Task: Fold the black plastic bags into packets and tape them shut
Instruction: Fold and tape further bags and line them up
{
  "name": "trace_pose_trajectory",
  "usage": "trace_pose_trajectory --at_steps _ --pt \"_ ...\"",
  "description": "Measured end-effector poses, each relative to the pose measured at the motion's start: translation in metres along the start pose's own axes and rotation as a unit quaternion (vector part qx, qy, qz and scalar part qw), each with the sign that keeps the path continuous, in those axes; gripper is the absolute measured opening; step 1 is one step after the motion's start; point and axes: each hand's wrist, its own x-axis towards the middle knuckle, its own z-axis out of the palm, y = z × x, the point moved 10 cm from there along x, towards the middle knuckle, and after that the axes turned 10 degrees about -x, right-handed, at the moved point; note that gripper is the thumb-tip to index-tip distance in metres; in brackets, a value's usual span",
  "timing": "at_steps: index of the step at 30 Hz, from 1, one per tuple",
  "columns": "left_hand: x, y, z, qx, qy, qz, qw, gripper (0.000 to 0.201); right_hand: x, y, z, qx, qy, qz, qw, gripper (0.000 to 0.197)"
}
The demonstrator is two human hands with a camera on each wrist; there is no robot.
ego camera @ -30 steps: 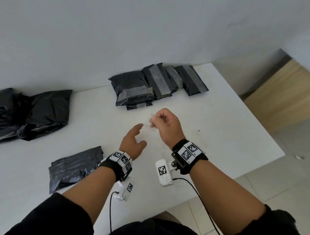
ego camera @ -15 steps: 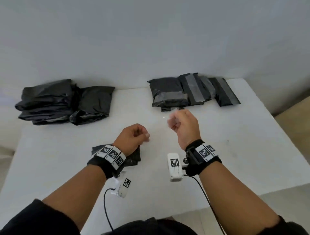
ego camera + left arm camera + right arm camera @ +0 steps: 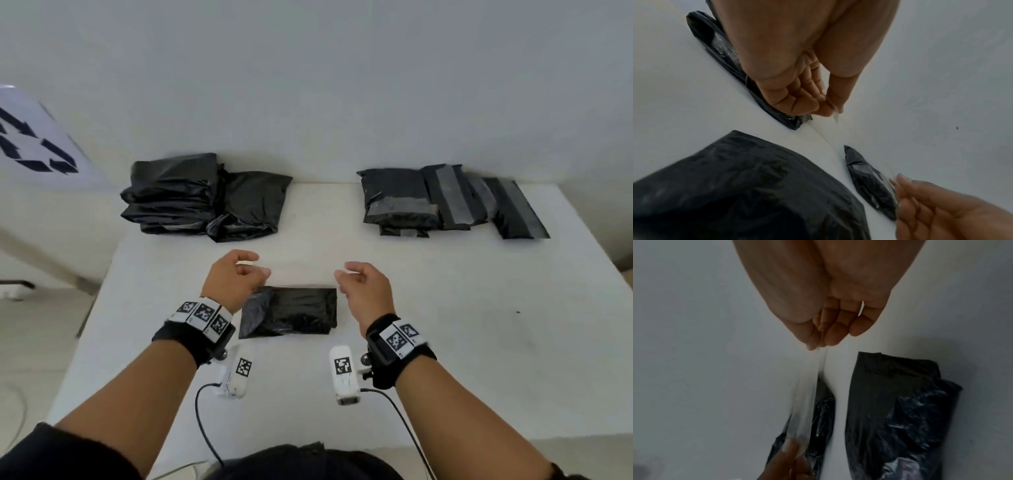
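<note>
Head view: above the folded black bag (image 3: pixel 291 315) on the white table (image 3: pixel 445 342), the left hand (image 3: pixel 233 277) and right hand (image 3: pixel 364 289) pinch opposite ends of a clear tape strip (image 3: pixel 301 274). Wrist views: each hand's fingertips pinch the tape, stretched taut beyond the bag.

Place: a plain packing spot, I'd say, not clearly home or shop.
Evidence: my white table (image 3: pixel 445 308), bare wall (image 3: pixel 308 85), stacked black bags (image 3: pixel 191 198), taped packets (image 3: pixel 445 202).

The white tabletop (image 3: pixel 445 325) carries a folded black bag (image 3: pixel 291 313) near its front, a pile of black bags (image 3: pixel 205 198) back-left, taped packets (image 3: pixel 445 202) back-right.
</note>
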Motion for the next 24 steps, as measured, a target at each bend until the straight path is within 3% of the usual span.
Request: trace_pose_trajectory --at_steps 6,13,19,24 --pt "-0.002 -0.012 -0.009 0.127 0.031 0.019 0.991 0.027 -0.001 0.012 0.013 -0.103 0.026 -0.005 0.994 0.002" --pt "0.000 -0.033 -0.015 0.145 0.061 0.020 0.987 0.025 0.001 -0.002 0.025 -0.213 0.068 -0.059 0.973 0.016" --pt "0.004 -0.046 -0.015 0.152 0.076 0.012 0.985 0.023 0.009 0.015 0.038 -0.258 0.008 -0.007 0.966 0.007" --pt "0.008 -0.058 -0.015 0.166 0.030 -0.020 0.985 0.037 0.007 0.028 0.042 -0.211 -0.031 0.024 0.977 0.022"
